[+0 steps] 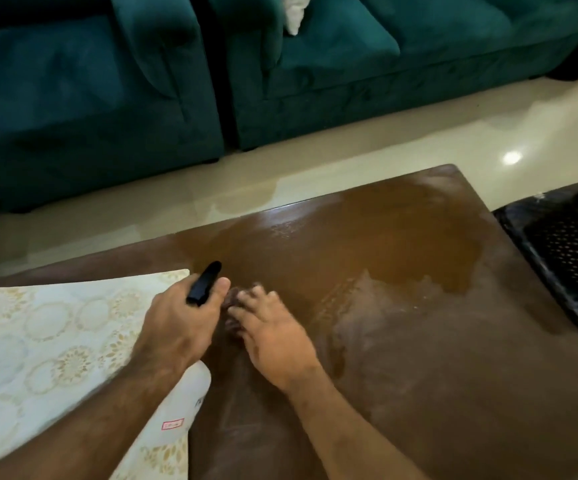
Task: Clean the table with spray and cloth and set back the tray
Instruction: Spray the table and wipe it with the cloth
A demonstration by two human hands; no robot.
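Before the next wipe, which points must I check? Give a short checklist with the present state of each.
1. Left hand grips the spray bottle: ok.
2. Right hand is on the cloth: ok, though the cloth is blurred and mostly hidden.
3. Table wiped all over: not ok, a wet patch remains farther back.
4. Nozzle points over the table: ok.
5. Tray set back: cannot tell.
6. Patterned mat dry: cannot tell.
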